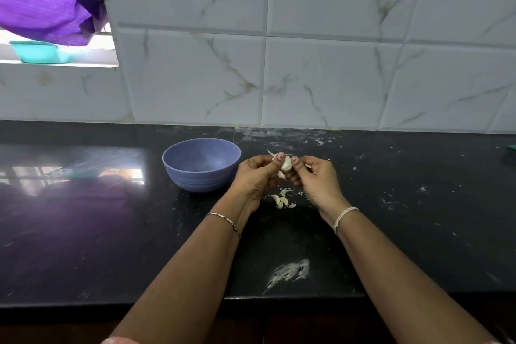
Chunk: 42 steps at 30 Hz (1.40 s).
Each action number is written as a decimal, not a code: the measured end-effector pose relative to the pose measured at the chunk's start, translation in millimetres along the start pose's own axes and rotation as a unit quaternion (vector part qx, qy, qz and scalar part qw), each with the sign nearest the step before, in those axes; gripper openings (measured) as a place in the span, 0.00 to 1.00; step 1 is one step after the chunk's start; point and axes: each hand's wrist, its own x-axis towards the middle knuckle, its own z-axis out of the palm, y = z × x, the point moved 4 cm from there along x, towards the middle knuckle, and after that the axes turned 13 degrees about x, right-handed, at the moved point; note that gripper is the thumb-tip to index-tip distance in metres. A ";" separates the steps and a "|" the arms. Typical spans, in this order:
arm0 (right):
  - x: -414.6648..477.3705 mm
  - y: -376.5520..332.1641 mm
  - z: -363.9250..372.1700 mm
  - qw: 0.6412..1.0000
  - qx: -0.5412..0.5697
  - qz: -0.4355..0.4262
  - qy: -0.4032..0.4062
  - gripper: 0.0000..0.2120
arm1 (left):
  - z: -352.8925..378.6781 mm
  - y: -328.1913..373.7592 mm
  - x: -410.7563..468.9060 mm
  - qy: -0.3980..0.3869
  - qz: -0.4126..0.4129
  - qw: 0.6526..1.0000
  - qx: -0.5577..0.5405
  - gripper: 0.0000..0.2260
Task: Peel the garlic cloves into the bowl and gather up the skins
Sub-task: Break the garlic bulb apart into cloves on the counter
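garlic [286, 165] sits pinched between left hand [258, 176] and right hand [315, 179], both grips clamped.

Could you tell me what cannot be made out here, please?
Head view:
Garlic: mostly covered by left hand and right hand; remaining skin unclear.
Bowl floor: partly hidden by its near wall.
Pieces on the counter: too small to tell skins from cloves.
Teal thing: cut off by right edge.

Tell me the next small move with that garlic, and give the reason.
Probably peel the loose skin away with the right hand while the left hand steadies the garlic: both pinch it, papery flaps stick out, and the bowl beside them shows no clove. Some skins lie on the counter below.
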 end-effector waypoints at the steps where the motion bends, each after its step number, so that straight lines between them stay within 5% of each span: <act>1: -0.1 -0.1 0.7 1.000 -0.007 -0.003 0.013 0.11 | 0.4 -0.2 0.1 0.003 0.003 1.000 0.001 0.17; 16: 3.1 8.2 0.2 0.995 0.027 0.050 0.081 0.10 | 6.6 2.7 1.0 0.042 0.065 0.995 0.067 0.03; 24: 5.9 11.7 -0.2 0.993 0.032 0.059 0.094 0.13 | 7.2 3.6 2.5 0.080 0.101 0.985 0.111 0.08; 29: 4.1 3.4 -1.6 0.989 -0.136 -0.006 0.066 0.14 | 4.7 1.1 5.3 0.055 0.043 0.992 0.104 0.11; 33: -5.0 -13.5 -0.6 0.940 -0.317 -0.120 0.043 0.14 | 2.0 0.9 3.2 0.033 -0.005 0.991 0.126 0.11; 42: -10.1 -17.7 -0.5 0.918 -0.354 -0.178 -0.011 0.10 | -5.3 -1.2 2.9 0.068 0.000 0.976 0.205 0.11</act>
